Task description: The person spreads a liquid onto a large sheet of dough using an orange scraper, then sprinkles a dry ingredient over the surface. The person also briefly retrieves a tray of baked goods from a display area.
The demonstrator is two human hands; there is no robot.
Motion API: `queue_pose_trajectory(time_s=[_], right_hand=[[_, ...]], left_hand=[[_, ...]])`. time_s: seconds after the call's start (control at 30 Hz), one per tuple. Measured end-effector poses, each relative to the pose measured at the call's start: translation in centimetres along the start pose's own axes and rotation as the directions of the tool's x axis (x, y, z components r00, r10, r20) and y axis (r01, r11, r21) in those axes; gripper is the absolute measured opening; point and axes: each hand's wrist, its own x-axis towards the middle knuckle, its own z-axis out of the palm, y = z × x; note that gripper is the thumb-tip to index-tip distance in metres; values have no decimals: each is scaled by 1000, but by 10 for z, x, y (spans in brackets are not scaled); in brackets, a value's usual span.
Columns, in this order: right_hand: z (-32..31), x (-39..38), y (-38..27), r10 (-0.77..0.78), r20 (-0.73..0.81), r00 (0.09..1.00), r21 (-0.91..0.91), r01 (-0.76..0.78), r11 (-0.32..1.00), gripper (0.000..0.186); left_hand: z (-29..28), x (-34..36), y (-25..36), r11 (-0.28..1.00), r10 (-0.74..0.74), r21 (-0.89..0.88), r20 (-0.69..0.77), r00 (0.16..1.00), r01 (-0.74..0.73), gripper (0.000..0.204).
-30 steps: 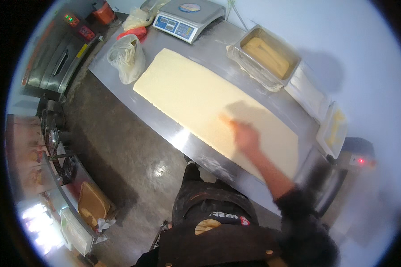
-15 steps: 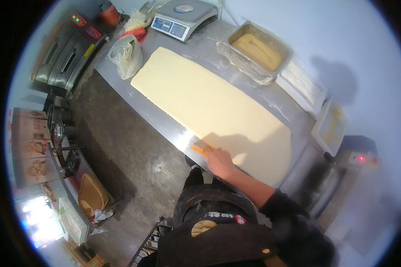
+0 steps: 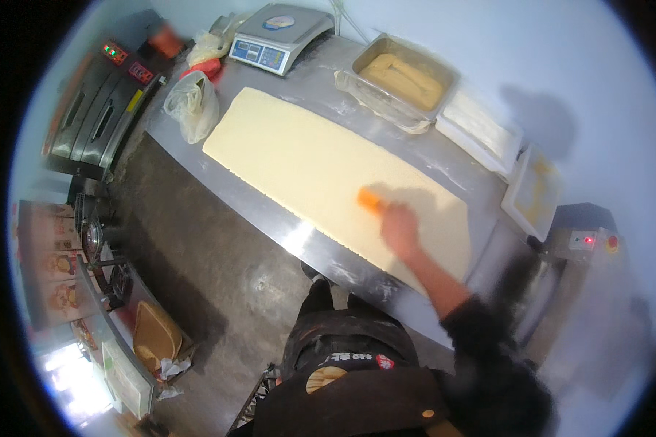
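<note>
A long sheet of pale, rolled-out dough (image 3: 291,164) lies on the steel worktable (image 3: 211,164). My right hand (image 3: 397,227), slightly blurred, is over the right half of the dough, closed round an orange tool (image 3: 369,200), perhaps a brush or scraper; its head is hard to make out. Its shadow falls on the dough around it. My left hand is out of view.
A scale (image 3: 275,40), bags (image 3: 192,108), a metal pan of tan paste (image 3: 397,76), white trays (image 3: 474,127) (image 3: 528,191) and a grey machine (image 3: 583,229) line the table. An oven (image 3: 95,109) and shelf rack (image 3: 131,339) stand left, above concrete floor (image 3: 197,240).
My right hand and the orange tool were low at the dough's near edge half a second ago; now they are farther up and right, over the sheet, near where they were a second ago.
</note>
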Motion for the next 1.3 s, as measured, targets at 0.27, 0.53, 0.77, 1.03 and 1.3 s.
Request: queue_pose_trajectory(time_s=[0.27, 0.53, 0.77, 1.03, 1.3], right_hand=[[-32, -90, -52, -157, -73, 985, 476, 173, 862, 28], [-38, -23, 167, 188, -269, 945, 114, -162, 980, 28], [-5, -83, 146, 115, -149, 982, 40, -110, 993, 27], [1, -211, 34, 59, 87, 994, 390, -88, 917, 24], [-33, -146, 162, 311, -112, 944, 226, -280, 933, 29]], left_hand=[[-16, 14, 6, 998, 39, 42, 23, 999, -40, 31], [-30, 18, 6, 993, 61, 96, 61, 996, -66, 31], [-41, 20, 10, 987, 67, 141, 87, 994, -79, 31], [-49, 37, 29, 975, 108, 182, 111, 988, -127, 30], [-58, 47, 49, 954, 149, 242, 130, 980, -178, 30]])
